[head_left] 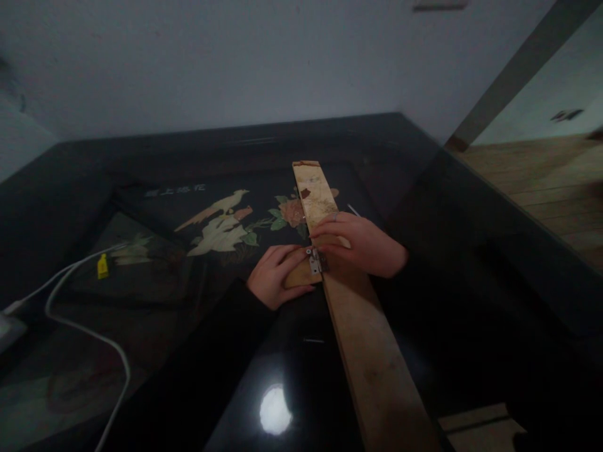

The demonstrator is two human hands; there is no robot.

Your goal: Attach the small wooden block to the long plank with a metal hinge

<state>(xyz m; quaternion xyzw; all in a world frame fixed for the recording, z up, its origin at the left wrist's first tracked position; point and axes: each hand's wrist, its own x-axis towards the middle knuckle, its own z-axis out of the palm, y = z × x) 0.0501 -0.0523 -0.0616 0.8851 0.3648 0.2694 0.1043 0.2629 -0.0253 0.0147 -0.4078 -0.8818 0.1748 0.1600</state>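
Note:
A small metal hinge (315, 262) bridges the edge of a long wooden plank (372, 339) and a shorter wooden piece (299, 274) lying against its left side. My left hand (277, 273) grips the shorter piece, fingers over the top and thumb along the near edge. Across the plank, just beyond the hinge, rests my right hand (360, 243), with a ring on one finger. Its thumb and fingertips are drawn in near the hinge's top. Whatever may be between them is too small to make out.
The dark glossy table (264, 351) bears a bird-and-flower picture. A thin light rod (353, 210) lies beyond my right hand. At the left are a white cable (89, 336) and a yellow object (102, 267). A pale wall (226, 69) rises behind the table.

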